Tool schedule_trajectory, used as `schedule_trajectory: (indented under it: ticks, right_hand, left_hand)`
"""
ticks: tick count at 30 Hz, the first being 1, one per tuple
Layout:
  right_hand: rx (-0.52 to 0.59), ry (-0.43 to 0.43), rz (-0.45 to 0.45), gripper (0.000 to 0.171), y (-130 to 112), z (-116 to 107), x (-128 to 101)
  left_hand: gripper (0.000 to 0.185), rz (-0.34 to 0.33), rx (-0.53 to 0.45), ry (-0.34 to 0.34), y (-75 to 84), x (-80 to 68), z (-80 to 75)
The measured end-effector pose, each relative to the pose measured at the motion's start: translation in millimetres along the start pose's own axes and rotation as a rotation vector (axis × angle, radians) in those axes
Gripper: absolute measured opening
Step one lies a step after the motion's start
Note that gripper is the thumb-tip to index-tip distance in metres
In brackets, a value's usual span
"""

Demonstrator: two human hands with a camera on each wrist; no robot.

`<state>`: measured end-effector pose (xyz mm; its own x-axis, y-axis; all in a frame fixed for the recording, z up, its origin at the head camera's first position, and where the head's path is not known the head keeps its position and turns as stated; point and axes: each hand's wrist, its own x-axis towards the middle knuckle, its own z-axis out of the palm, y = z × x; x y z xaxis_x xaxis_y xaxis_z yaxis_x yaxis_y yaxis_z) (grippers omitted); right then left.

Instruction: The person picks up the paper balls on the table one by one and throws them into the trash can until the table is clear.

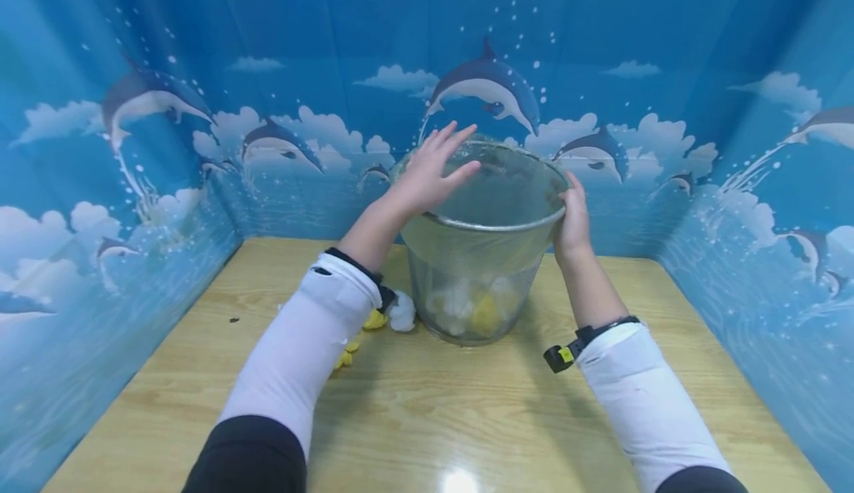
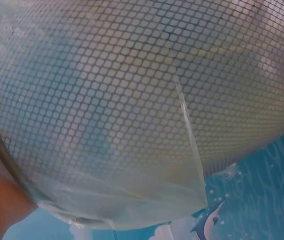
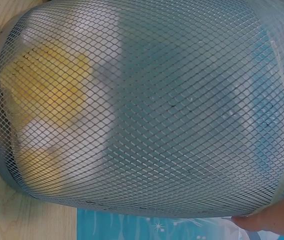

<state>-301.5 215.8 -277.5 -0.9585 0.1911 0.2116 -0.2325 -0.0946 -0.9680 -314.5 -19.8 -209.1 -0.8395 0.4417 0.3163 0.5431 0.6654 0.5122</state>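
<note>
The white left sleeve [image 1: 300,352] is partly hiding the yellow crumpled wads [image 1: 344,360] on the wooden table [image 1: 414,419]. The plastic liner [image 1: 467,245] is blurring the white and yellow contents [image 1: 485,313] of the wire-mesh wastebasket [image 1: 419,285], leaving their number unclear. Picture edges are cutting off the left hand [image 2: 2,195] and right hand [image 3: 274,217] in the wrist views. A dark speck [image 1: 234,320] is proving too small to identify.

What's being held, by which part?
Mesh bin, by its rim: right hand grips the right side. Left hand, fingers spread at the left side, shows no clear grip.
</note>
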Motion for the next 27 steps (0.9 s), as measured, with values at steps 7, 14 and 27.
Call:
schedule_trajectory:
  ticks: [7, 14, 27]
  right_hand:
    - [-0.007, -0.003, -0.004, 0.064, 1, -1, 1]
    - [-0.017, 0.001, -0.005, 0.064, 2, -1, 1]
    - [-0.012, -0.006, -0.017, 0.065, 2, 0, 0]
  left_hand:
    - [0.064, 0.003, 0.004, 0.021, -6.2, -2.9, -5.7]
    - [0.064, -0.023, 0.018, 0.014, -10.7, -5.4, -10.2]
    - [0.064, -0.109, 0.035, 0.063, -32.3, -7.5, -20.3]
